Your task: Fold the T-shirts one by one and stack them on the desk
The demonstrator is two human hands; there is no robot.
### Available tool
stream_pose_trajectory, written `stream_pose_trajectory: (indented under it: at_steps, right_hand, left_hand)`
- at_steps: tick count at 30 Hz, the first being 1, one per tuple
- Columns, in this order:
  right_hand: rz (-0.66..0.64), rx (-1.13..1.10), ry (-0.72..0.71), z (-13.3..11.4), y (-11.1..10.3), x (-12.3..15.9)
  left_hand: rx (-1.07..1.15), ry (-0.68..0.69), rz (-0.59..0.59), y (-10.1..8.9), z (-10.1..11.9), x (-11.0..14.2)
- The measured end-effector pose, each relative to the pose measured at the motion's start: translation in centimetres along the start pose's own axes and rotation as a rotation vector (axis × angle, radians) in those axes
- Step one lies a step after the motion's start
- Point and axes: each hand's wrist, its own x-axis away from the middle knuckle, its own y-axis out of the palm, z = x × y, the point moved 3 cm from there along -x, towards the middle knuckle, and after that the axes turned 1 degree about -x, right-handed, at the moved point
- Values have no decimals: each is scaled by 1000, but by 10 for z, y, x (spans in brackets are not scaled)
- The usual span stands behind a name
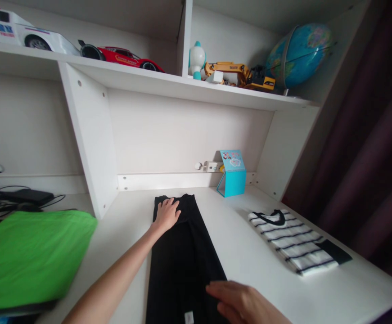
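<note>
Black trousers (182, 256), folded lengthwise, lie flat along the white desk (239, 252), with a small white label (189, 317) near the edge of the view. My left hand (165, 215) rests flat on their far end, palm down and fingers spread. My right hand (239, 303) lies at the near right edge of the trousers, its fingertips on the black cloth and gripping nothing. To the right lies a folded white shirt with black stripes (293, 240).
A folded green cloth (30, 256) lies at the left, beside black cables (16, 200). A blue desk calendar (232, 177) stands at the back. Toy cars (121, 58), a toy excavator (239, 76) and a globe (299, 56) sit on the shelf above. A dark curtain (358, 135) hangs at the right.
</note>
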Motion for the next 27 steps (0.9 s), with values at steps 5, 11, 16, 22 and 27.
stream_pose_trajectory:
  at_steps: [5, 11, 16, 22, 27]
  right_hand:
    - [14, 25, 77, 41, -10, -85]
    - [59, 119, 256, 107, 28, -208]
    - [49, 113, 417, 142, 56, -247]
    - [41, 129, 504, 156, 58, -249]
    - [-65, 132, 428, 130, 46, -218]
  left_hand:
    - [75, -97, -133, 33, -19, 14]
    - [48, -134, -80, 34, -23, 18]
    - [41, -201, -62, 35, -26, 19]
    - [62, -240, -74, 35, -26, 18]
    - [69, -243, -83, 34, -24, 19]
